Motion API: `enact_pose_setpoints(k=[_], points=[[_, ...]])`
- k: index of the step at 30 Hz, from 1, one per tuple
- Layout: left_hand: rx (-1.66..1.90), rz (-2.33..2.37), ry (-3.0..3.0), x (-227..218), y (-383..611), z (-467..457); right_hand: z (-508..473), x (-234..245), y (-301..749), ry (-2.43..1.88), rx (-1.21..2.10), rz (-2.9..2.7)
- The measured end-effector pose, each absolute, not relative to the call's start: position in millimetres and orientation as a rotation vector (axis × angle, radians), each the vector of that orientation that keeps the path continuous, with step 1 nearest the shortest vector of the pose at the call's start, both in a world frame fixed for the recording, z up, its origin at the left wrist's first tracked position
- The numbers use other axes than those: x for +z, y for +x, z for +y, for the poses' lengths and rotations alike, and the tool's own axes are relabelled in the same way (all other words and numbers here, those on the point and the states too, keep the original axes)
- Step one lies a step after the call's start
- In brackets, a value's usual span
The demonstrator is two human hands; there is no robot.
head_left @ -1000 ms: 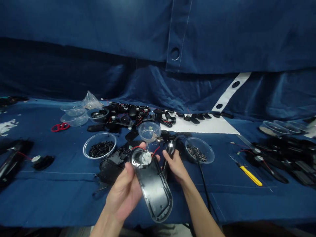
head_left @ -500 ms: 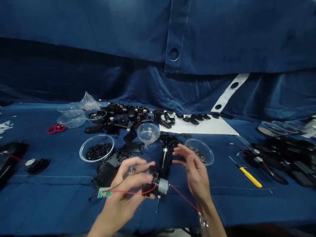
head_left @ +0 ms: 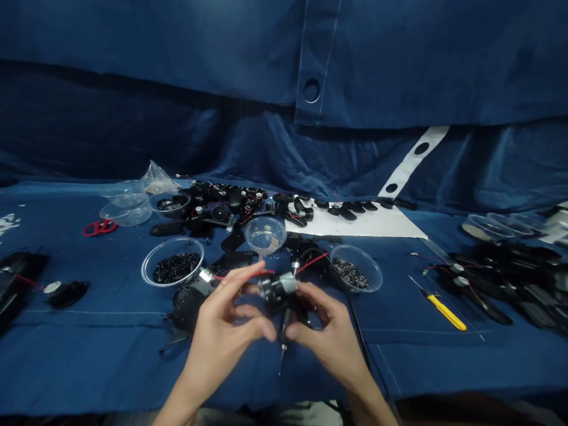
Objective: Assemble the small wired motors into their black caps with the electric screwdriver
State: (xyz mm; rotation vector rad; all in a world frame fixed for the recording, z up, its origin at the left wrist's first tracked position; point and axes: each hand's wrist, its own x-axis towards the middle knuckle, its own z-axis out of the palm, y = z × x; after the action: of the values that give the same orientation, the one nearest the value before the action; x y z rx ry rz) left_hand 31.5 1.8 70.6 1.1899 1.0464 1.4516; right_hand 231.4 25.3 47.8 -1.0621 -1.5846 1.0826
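A small black motor unit (head_left: 271, 293) with a grey end and red wires is between my two hands. My left hand (head_left: 224, 322) has its fingers curled around the left side of it. From the right, my right hand (head_left: 332, 331) grips its grey end side with bent fingers, some of them hidden behind the unit. Below the unit lies a black electric screwdriver (head_left: 284, 325), its thin bit pointing toward me and its body partly covered. A black plastic housing (head_left: 189, 307) rests beside my left hand.
Clear bowls of dark screws (head_left: 175, 269), small screws (head_left: 355, 275) and tiny light pieces (head_left: 265, 236) stand beyond my hands. Red-handled scissors (head_left: 100, 228) lie left; a yellow screwdriver (head_left: 447, 312) lies right. Black parts (head_left: 528, 284) are heaped far right, others on white paper (head_left: 377, 222).
My right hand has come in from the right and closed on the motor unit. The unit has risen and turned, its red wires now pointing away from me.
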Motion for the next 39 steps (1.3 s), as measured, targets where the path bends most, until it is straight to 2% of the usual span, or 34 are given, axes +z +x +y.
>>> enact_pose_setpoints(k=[3, 6, 12, 18, 24, 28, 31, 35, 39], points=[[1.347, 1.047, 0.975, 67.4, 32.5, 12.1, 20.4, 42.6, 220.2, -1.150, 1.282, -1.409], [1.333, 1.062, 0.881, 58.6, 33.6, 19.7, 19.3, 44.2, 214.0, -1.200, 1.278, -1.394], [1.313, 0.942, 0.837, 51.3, 33.6, 22.3, 22.9, 50.6, 212.2, -1.235, 1.143, -1.469], [1.357, 0.780, 0.840, 47.3, 31.1, 20.5, 18.1, 48.6, 207.4, -1.154, 0.724, -1.663], [1.400, 0.657, 0.617, 32.2, 34.4, 30.2, 11.4, 53.4, 199.7, -1.090, 0.668, -1.682], [1.346, 0.735, 0.415, 28.5, 39.3, 33.5, 14.2, 51.8, 198.0, -1.070, 0.545, -1.638], [1.391, 0.871, 0.545, 30.6, 42.5, 31.2, 19.7, 50.3, 199.8, -1.152, 0.558, -1.562], [1.499, 1.167, 0.912, 33.9, 42.0, 27.9, 22.7, 50.0, 202.0, -1.258, 0.756, -1.405], [1.509, 1.261, 1.078, 34.9, 39.3, 27.2, 19.9, 49.5, 200.8, -1.272, 0.776, -1.381]])
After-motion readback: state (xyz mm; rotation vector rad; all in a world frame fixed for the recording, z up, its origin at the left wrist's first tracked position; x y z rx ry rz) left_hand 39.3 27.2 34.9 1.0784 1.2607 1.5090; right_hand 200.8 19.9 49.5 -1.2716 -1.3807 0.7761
